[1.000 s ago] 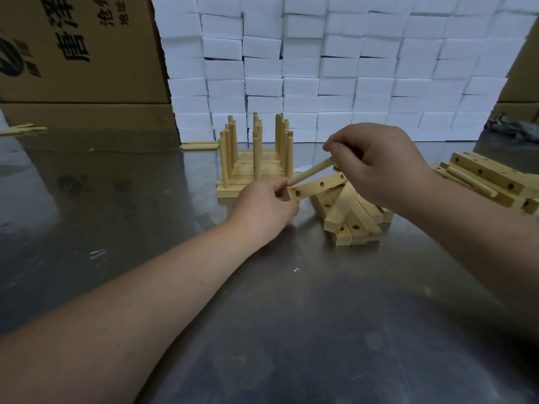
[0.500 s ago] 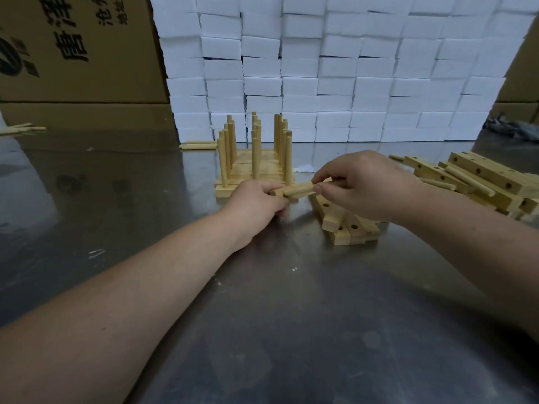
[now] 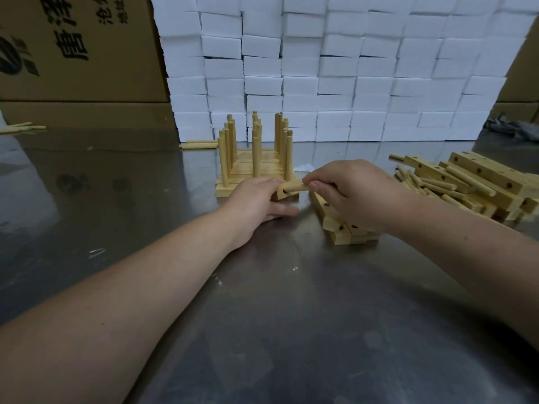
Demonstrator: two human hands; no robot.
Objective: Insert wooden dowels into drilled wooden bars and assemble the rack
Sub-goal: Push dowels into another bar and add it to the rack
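The fingers (image 3: 316, 186) of the right hand (image 3: 354, 193) were pinched narrowly around a short wooden dowel (image 3: 294, 187), which lay nearly level with its round end face turned toward the camera. The fingers (image 3: 274, 185) of the left hand (image 3: 258, 201) were closed on one end of a drilled wooden bar (image 3: 287, 193), just beneath the dowel and touching it; whether the dowel had entered a hole could not be told. The left hand's lower fingers lay extended on the metal table (image 3: 291, 316).

Just behind the held bar stood the finished rack (image 3: 255, 167), a low stack of bars with three rows of upright dowels rising from it; the left hand partly covered its front edge. To the right of the rack, under the right hand, sat a small pile of bars (image 3: 344, 228) with drilled holes showing on their faces. Farther right of the rack lay a bigger heap of long bars (image 3: 478, 176) mixed with loose dowels (image 3: 437, 188). Left of the rack and slightly behind it, two dowels (image 3: 198, 144) lay on the table, and well to the left more sticks (image 3: 20, 128) rested near the edge. Behind the rack rose a wall of white foam blocks (image 3: 335, 68), flanked on the left by a cardboard box (image 3: 73, 48) with printed characters.
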